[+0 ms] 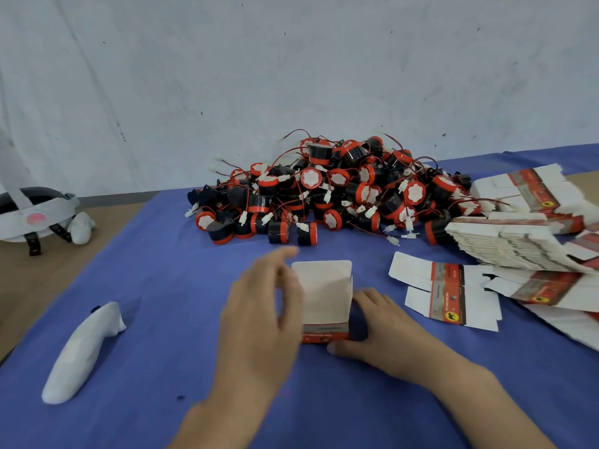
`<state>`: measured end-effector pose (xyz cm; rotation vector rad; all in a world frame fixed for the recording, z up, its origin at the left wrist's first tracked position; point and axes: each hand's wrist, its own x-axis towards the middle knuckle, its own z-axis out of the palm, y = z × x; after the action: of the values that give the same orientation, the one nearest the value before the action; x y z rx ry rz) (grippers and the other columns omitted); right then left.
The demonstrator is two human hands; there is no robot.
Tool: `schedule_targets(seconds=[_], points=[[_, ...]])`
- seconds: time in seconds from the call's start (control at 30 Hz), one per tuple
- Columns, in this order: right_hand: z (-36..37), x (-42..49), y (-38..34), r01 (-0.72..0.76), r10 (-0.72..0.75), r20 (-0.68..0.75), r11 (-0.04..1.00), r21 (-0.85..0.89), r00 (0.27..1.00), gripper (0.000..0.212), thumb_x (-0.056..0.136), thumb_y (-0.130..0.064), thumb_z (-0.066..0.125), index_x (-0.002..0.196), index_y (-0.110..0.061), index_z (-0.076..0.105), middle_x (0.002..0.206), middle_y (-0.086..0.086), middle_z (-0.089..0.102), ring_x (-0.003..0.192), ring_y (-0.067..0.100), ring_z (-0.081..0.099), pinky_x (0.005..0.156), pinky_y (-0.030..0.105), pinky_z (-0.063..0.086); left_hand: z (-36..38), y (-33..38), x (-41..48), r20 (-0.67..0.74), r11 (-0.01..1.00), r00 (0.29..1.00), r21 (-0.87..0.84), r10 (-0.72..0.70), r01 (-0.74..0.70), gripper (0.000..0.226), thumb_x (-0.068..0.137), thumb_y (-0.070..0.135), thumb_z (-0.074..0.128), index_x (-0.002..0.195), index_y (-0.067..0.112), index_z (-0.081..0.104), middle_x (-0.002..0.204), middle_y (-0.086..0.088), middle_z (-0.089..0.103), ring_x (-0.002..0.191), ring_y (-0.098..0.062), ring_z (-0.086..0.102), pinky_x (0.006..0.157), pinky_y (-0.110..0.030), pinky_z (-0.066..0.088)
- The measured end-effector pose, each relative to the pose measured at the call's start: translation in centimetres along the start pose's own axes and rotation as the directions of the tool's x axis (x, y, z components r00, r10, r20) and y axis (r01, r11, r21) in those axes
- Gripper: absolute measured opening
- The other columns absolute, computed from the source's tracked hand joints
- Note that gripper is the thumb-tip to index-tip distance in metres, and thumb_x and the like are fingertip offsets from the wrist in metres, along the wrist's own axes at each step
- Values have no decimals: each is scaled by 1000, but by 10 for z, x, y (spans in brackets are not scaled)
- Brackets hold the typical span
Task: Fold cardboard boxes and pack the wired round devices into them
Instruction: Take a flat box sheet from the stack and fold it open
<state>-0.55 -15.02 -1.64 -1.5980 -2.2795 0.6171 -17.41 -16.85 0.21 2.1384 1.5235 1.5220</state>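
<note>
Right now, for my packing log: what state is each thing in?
box: upright, top flap open
right hand: holds the box's right side
left hand: open, at the box's left side
round devices: loose in a heap, unpacked
flat blank: unfolded, lying flat
blank stack: flat, unfolded
white controller: lying on the cloth, untouched

Pale grey wall [194,76], scuffed and speckled, well beyond the hands [259,319]; under them a bench [29,293], brown at their left, draped in blue cloth [162,254]. Soft, even light.

Matt cardboard box [325,296]; blue cloth cover [162,319]; glossy plastic devices [324,196].
</note>
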Motion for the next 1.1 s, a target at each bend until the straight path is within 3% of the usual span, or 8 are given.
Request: schedule_targets(seconds=[0.03,0.2,0.3,0.47,0.63,0.83,0.97,1.1], points=[[-3,-8,15,-144,143,17,986,87,990,81,73,-74,67,141,-45,35,135,-24,39,124,2,38,93,18,32,-1,-9,9,-13,993,994,-62,-105,104,21,98,44,38,117,48,47,95,25,61,90,4,56,68,-11,44],[-6,-9,37,-103,96,49,980,172,994,119,55,-88,68,153,-47,15,153,-28,25,143,4,30,104,23,36,32,-65,70,104,916,912,-14,-397,401,34,99,25,50,133,22,45,102,11,62,66,-4,55,48,-16,38],[-19,-14,53,-153,147,41,947,282,988,134,46,-94,58,158,-39,8,163,-21,18,148,4,25,113,27,31,63,-87,101,233,914,884,108,-406,391,51,100,27,54,144,7,34,115,-8,57,75,-13,52,59,-25,41],[-33,-20,59,-149,161,7,897,417,987,122,54,-96,36,158,-40,7,159,-23,26,141,2,35,110,26,35,101,-111,139,284,864,837,345,-468,366,65,96,39,61,141,4,30,134,-25,44,114,-40,50,91,-46,47],[-38,-21,66,-135,153,3,860,492,988,112,61,-93,33,158,-44,5,157,-26,26,135,-2,38,102,22,31,122,-124,147,184,849,875,395,-449,352,55,98,45,54,130,4,36,115,-21,61,99,-39,59,73,-44,48],[-39,-18,70,-157,212,-61,862,481,975,109,62,-95,24,157,-46,5,166,-15,15,148,9,28,118,36,29,102,-113,154,49,824,824,-24,-564,566,30,100,38,46,108,11,57,93,-8,56,74,-24,51,65,-32,38],[-38,-14,63,-115,214,-169,879,463,962,94,72,-89,24,156,-48,6,164,-20,11,141,7,36,98,26,31,58,-81,144,320,423,643,-542,-696,727,29,100,28,45,112,5,58,87,-12,63,66,-17,49,61,-28,39],[-37,-14,49,-20,180,-294,881,473,939,83,80,-81,28,155,-48,15,158,-22,23,134,5,42,98,23,34,6,-50,115,491,174,647,-702,-583,690,27,96,27,52,106,6,66,102,-11,68,73,-13,56,70,-23,43]])
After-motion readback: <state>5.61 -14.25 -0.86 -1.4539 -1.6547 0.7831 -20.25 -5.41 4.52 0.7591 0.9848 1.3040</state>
